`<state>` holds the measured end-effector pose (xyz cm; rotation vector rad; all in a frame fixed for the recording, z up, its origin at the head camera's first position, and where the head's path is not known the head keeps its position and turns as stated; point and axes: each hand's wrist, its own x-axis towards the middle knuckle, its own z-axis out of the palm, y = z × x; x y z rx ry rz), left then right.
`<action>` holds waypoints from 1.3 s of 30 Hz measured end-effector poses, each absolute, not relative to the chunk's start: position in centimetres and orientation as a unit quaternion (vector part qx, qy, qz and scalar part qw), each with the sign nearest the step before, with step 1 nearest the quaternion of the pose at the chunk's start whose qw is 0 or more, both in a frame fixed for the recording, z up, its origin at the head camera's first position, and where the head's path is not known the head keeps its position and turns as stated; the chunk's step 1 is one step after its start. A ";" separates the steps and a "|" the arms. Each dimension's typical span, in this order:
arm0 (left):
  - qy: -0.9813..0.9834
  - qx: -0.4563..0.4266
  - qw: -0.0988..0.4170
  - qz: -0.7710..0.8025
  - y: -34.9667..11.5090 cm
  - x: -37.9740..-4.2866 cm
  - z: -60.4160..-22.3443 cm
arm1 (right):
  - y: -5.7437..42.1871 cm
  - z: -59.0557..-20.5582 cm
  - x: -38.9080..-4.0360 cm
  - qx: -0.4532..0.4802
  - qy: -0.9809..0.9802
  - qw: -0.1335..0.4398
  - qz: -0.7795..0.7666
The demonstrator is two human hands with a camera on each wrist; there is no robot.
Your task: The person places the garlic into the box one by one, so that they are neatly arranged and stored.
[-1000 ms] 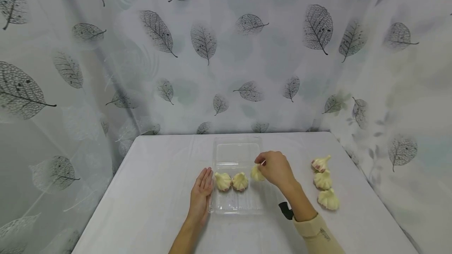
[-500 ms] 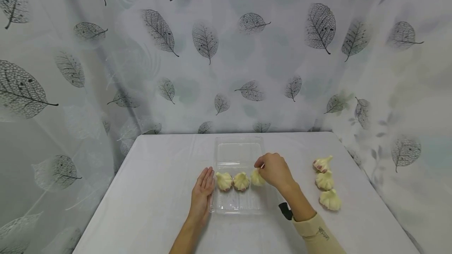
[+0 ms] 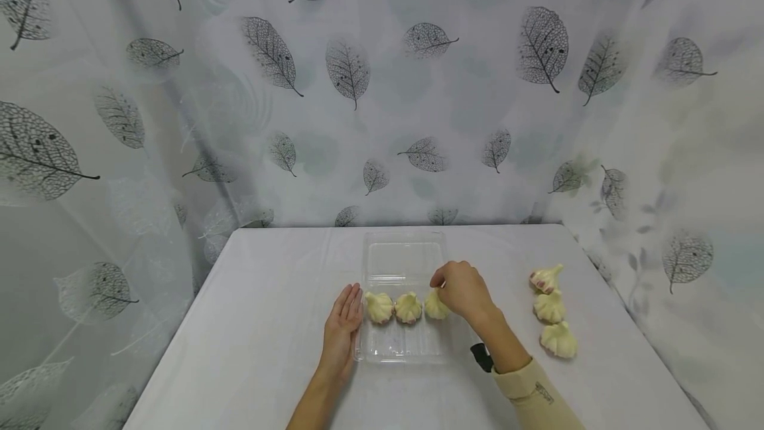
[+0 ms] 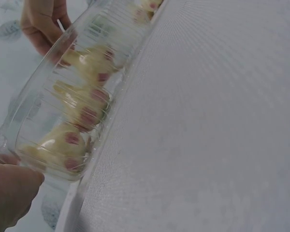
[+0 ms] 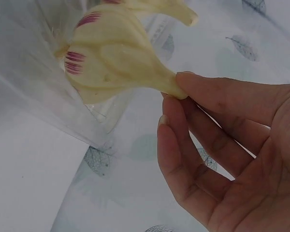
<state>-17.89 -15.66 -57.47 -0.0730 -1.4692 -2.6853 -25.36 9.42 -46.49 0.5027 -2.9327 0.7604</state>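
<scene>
A clear plastic clamshell box [image 3: 406, 349] lies opened on the table, its lid [image 3: 402, 257] folded back to the far side. Two garlic bulbs [image 3: 379, 308] sit side by side in its left and middle part. My right hand [image 3: 468, 289] pinches a third garlic bulb [image 5: 113, 53] by its stem between thumb and fingertips, at the right end of this row. In the left wrist view that bulb [image 4: 94, 63] shows through the clear wall, in line with the others. My left hand [image 3: 342, 327] rests with straight fingers along the box's left side.
Three more garlic bulbs [image 3: 559, 340] stand in a column on the white table [image 3: 256, 337], right of the box. A leaf-printed curtain [image 3: 382, 85] hangs behind the table and on both sides. A black strap [image 3: 481, 357] shows at my right wrist.
The right hand has lowered the pinched garlic bulb slightly into the row beside the other two. My left hand stays at the box's side.
</scene>
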 end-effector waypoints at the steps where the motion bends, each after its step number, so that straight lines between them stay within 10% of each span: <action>1: -0.480 -0.024 0.039 -0.876 -15.7 -17.9 -57.5 | 9.4 -46.6 -25.4 0.164 -0.954 0.035 0.247; 39: -0.481 -0.021 0.041 -0.875 -15.6 -17.9 -57.5 | 9.1 -47.0 -25.3 0.156 -0.955 0.023 0.251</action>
